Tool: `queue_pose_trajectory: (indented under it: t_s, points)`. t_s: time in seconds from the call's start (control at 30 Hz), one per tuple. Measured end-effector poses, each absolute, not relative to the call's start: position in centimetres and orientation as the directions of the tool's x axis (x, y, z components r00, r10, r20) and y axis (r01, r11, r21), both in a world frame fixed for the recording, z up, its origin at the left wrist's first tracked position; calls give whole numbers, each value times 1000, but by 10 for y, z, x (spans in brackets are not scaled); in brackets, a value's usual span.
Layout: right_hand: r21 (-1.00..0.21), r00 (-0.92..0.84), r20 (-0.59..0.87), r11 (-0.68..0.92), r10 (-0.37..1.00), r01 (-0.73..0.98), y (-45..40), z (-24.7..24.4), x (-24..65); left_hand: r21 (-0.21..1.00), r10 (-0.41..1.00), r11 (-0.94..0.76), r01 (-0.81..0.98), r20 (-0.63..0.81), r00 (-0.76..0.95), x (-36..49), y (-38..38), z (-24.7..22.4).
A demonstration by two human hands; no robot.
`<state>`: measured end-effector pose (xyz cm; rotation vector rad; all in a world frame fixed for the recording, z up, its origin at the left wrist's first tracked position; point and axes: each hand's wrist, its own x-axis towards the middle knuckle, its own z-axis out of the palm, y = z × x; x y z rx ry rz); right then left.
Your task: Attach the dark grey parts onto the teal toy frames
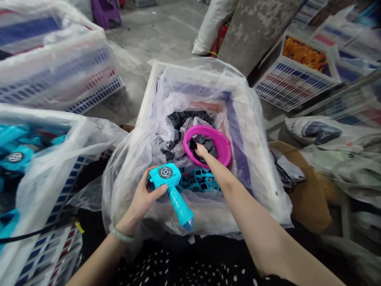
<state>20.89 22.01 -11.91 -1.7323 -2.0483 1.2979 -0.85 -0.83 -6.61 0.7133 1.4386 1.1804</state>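
Note:
My left hand (149, 194) is closed around the head of a light blue toy hammer (180, 204), which has a dark round swirl emblem and a handle slanting down to a clear tip. My right hand (201, 151) reaches into a pink basin (225, 149) among black plastic parts (212, 147); its fingers are mostly hidden there, so their grip does not show. The basin sits inside a white plastic-lined crate (264, 174). More black parts (190, 116) lie behind the basin, and several blue toy pieces (196, 180) lie in front of it.
To the left, another crate (59, 174) holds blue toys (18, 155). A large lined crate (53, 67) stands behind it. At the right are a crate of orange parts (306, 53), plastic sacks (327, 135) and a cardboard box (309, 198). A purple stool (105, 12) stands far back.

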Motion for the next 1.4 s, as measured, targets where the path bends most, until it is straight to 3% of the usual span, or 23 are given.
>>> queue_pose_trajectory:
  t_s: [0.17, 0.3, 0.4, 0.5, 0.6, 0.7, 0.97, 1.1, 1.2, 1.3, 1.4]
  points:
    - [-740, -369, -340, -4, 865, 672, 234, -114, 194, 941, 910, 330, -74, -339, -238, -21, -8, -65]
    - [-800, -414, -304, 6, 858, 600, 219, -85, 207, 948, 952, 241, 210, -189, -242, -21, -3, -69]
    - [-935, -683, -285, -40, 673, 351, 178, -49, 222, 897, 984, 101, 430, -27, -174, -3, 5, -68]
    - [-982, -876, -183, -37, 446, 186, 133, -21, 230, 871, 998, 13, 492, 15, -54, 22, 14, -63]
    - [-909, -749, -121, 230, 652, 348, 101, -15, 232, 870, 999, 45, 491, -53, 2, 37, 16, -61]
    - [-824, -627, 2, 357, 779, 441, 76, -25, 235, 877, 989, 62, 476, -118, 88, 40, 12, -64]
    - [-862, -556, -61, 237, 829, 447, 31, -52, 238, 877, 957, 65, 476, -191, 220, 36, -11, -75]
    - [-874, -562, 88, 335, 822, 353, 25, -47, 244, 880, 989, -11, 476, -60, 135, 29, -14, -73]
    - [-850, -614, 164, 427, 772, 309, 24, -37, 245, 879, 983, -126, 460, 47, 178, 26, -11, -67]
    - [-836, -683, 141, 457, 716, 306, 27, -33, 243, 879, 981, -141, 456, 60, 187, 24, -8, -63]
    - [-859, -688, 87, 404, 721, 315, 33, -36, 242, 884, 990, -53, 465, -14, 140, 21, -10, -59]
